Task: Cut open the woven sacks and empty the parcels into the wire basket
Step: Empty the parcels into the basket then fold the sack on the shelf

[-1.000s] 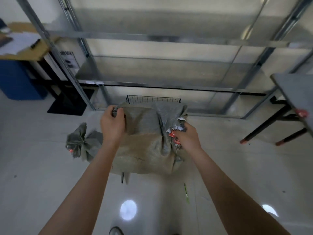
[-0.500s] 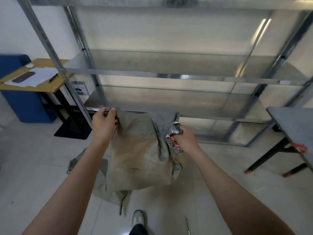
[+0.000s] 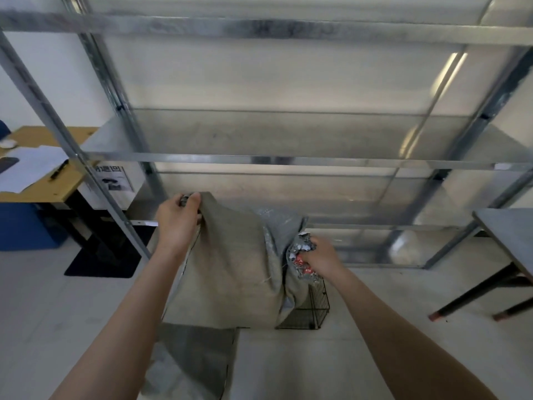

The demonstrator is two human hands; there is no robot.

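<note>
Here both arms reach forward and slightly down, elbows low, with the woven sack [image 3: 230,269] stretched and hanging between the 2 hands in front of the metal shelving [image 3: 288,161]. The left hand [image 3: 177,226] is the higher one, its back towards the camera, fingers curled tight round the sack's upper left corner. A small dark thing shows in the same fist, too blurred to name. The right hand [image 3: 321,256] sits lower and to the right, wrist bent inward, fingers clenched on the sack's bunched, torn end, where red and white shreds stick out. The cloth slopes down from the left hand to the right, and its body droops below both fists.

The wire basket [image 3: 318,301] stands on the floor behind and beneath the sack's lower right part. Only its right corner shows past the cloth, and whether any parcels lie in it cannot be told. A flat grey sheet [image 3: 190,362] of the same woven stuff lies on the floor under the left forearm, nearer the camera. A wooden desk [image 3: 57,186] with papers [image 3: 31,167] and a pen [image 3: 59,171] stands at the left, a grey table [image 3: 507,238] at the right.
</note>
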